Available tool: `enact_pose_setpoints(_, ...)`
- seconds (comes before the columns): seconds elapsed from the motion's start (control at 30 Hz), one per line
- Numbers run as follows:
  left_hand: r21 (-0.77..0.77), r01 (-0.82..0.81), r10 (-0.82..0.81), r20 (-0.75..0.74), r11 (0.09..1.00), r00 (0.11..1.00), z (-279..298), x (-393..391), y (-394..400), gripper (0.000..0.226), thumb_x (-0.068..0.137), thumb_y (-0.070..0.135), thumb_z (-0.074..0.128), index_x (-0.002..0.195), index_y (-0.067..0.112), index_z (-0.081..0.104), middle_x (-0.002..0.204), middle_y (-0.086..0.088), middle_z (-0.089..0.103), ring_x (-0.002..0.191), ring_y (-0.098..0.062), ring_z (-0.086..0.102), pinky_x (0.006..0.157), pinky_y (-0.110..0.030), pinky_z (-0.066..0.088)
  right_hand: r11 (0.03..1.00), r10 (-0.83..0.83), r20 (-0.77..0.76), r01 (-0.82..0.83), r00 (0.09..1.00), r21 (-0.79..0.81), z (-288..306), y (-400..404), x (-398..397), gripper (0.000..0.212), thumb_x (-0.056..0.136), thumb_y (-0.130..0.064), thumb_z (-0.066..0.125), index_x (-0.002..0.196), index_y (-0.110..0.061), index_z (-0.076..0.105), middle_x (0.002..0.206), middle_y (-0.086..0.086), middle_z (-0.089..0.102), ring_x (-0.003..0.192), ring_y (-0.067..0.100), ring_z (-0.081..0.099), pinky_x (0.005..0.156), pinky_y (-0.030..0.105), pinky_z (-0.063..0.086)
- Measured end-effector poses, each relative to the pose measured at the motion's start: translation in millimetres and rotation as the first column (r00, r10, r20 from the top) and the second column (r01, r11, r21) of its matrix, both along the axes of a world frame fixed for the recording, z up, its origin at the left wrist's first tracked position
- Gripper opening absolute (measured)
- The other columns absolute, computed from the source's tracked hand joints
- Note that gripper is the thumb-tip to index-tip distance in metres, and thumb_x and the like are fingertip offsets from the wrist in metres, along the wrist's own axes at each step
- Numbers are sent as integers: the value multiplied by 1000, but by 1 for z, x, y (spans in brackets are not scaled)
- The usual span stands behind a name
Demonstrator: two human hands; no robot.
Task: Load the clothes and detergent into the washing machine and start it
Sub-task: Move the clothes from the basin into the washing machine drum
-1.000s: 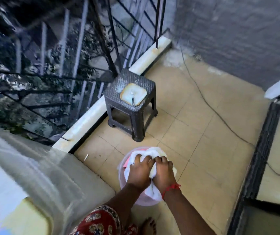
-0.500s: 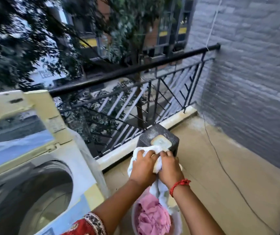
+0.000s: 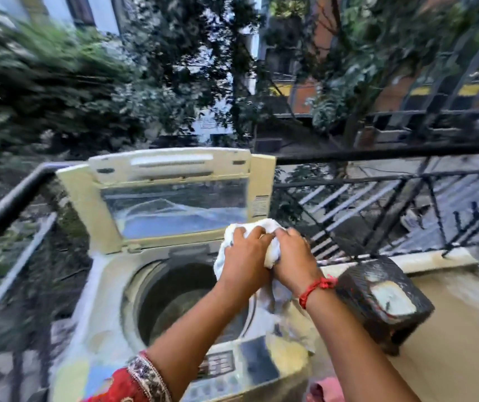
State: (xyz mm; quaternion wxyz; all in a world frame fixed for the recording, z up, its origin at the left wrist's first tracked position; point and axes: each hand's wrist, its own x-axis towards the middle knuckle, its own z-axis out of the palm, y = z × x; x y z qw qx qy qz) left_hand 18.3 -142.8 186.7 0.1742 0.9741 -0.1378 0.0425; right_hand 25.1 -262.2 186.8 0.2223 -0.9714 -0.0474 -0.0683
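A cream top-loading washing machine (image 3: 107,285) stands in front of me with its lid (image 3: 171,195) raised and its dark drum (image 3: 180,303) open. A white cloth (image 3: 270,227) is bunched between both hands, held above the drum's right rim, with a tail hanging down below the wrists. My left hand (image 3: 244,250) grips it from the left and my right hand (image 3: 293,256), with a red thread at the wrist, grips it from the right. The control panel (image 3: 218,364) shows at the machine's front edge. The inside of the drum is too dark to make out.
A dark plastic stool (image 3: 383,303) with a pale soap-like block on top stands right of the machine. A black metal railing (image 3: 377,153) runs behind the machine and stool. Pink clothes (image 3: 325,390) show at the bottom edge. The tan tiled floor (image 3: 464,329) extends to the right.
Both hands lifted the white cloth out of the pink bucket and carried it up and left to above the drum. The view swung from the floor to the machine.
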Motion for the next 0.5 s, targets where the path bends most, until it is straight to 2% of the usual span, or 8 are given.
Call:
enact_pose_setpoints(0.13, -9, -115, 114, -40, 993, 993, -4, 8, 66, 63, 73, 17, 61, 133, 28, 46, 132, 4, 45, 121, -34, 35, 82, -48, 48, 993, 119, -18, -120, 993, -17, 0, 70, 20, 35, 80, -13, 57, 116, -13, 58, 113, 12, 56, 106, 34, 56, 97, 40, 42)
enact_pose_setpoints(0.27, -7, -203, 202, -44, 979, 978, -7, 15, 121, 61, 73, 14, 59, 131, 28, 46, 130, 5, 45, 118, -32, 35, 78, -46, 49, 983, 184, -54, -183, 981, 30, -6, 128, 40, 37, 78, -15, 60, 115, -16, 57, 110, 11, 57, 103, 33, 58, 91, 40, 48)
enact_pose_setpoints(0.37, 13, -261, 261, -38, 965, 965, -5, 20, 150, 60, 76, 13, 56, 132, 30, 45, 127, 6, 48, 115, -31, 37, 78, -47, 49, 974, 223, -73, -220, 972, 48, -9, 159, 50, 35, 81, -16, 58, 115, -17, 57, 110, 11, 56, 103, 33, 57, 86, 38, 50)
enact_pose_setpoints(0.5, 35, -375, 376, -41, 926, 926, -1, 22, 176, 56, 81, 17, 54, 133, 33, 43, 128, 7, 47, 120, -30, 36, 80, -48, 48, 948, 315, -68, -311, 947, 63, -12, 188, 65, 36, 80, -16, 57, 116, -19, 56, 110, 10, 56, 102, 34, 56, 85, 42, 51)
